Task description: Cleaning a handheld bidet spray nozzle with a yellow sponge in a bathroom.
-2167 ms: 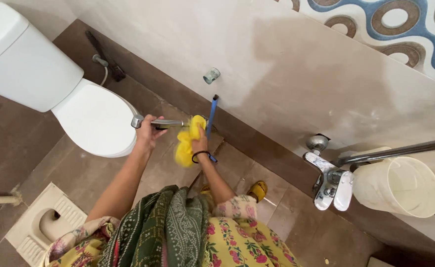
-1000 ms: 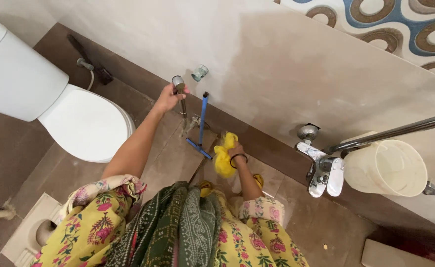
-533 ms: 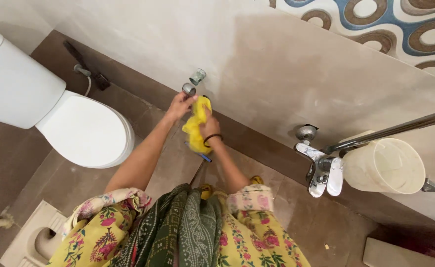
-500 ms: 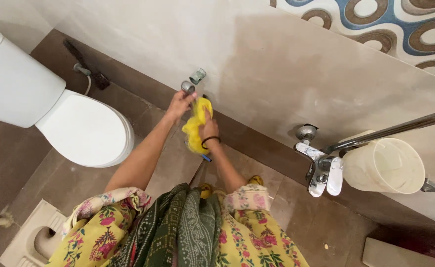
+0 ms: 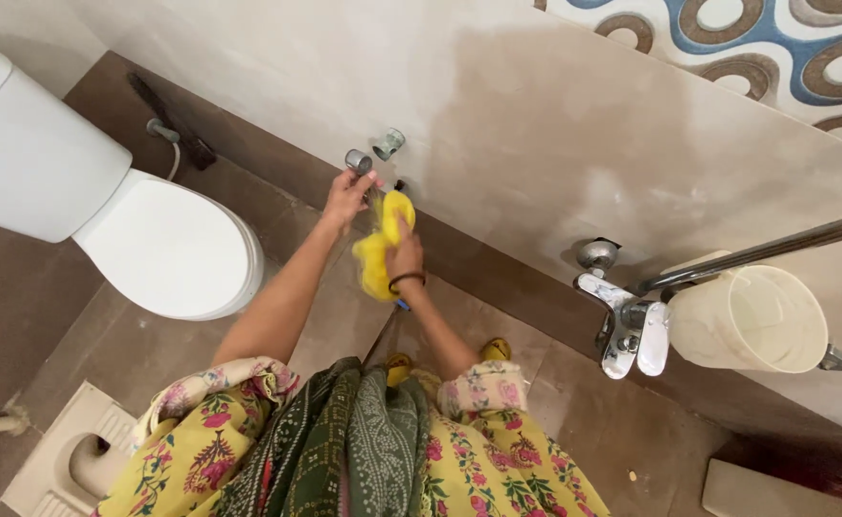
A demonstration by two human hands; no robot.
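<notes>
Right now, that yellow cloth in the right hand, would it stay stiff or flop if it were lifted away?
Probably floppy: the yellow cloth bunches and drapes below the right hand. It looks light, since the fingers alone carry it. It seems unlikely to roll or slip, as its crumpled folds press against the metal sprayer held by the left hand.

toilet [image 5: 167, 251] left | sprayer [image 5: 359, 161] and cloth [image 5: 383, 245] centre | tap [image 5: 624, 325], bucket [image 5: 751, 321] right

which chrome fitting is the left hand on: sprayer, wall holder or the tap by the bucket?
The sprayer: the left hand grips it just under its round head. The wall holder sits untouched beside it, and the tap is far right.
</notes>
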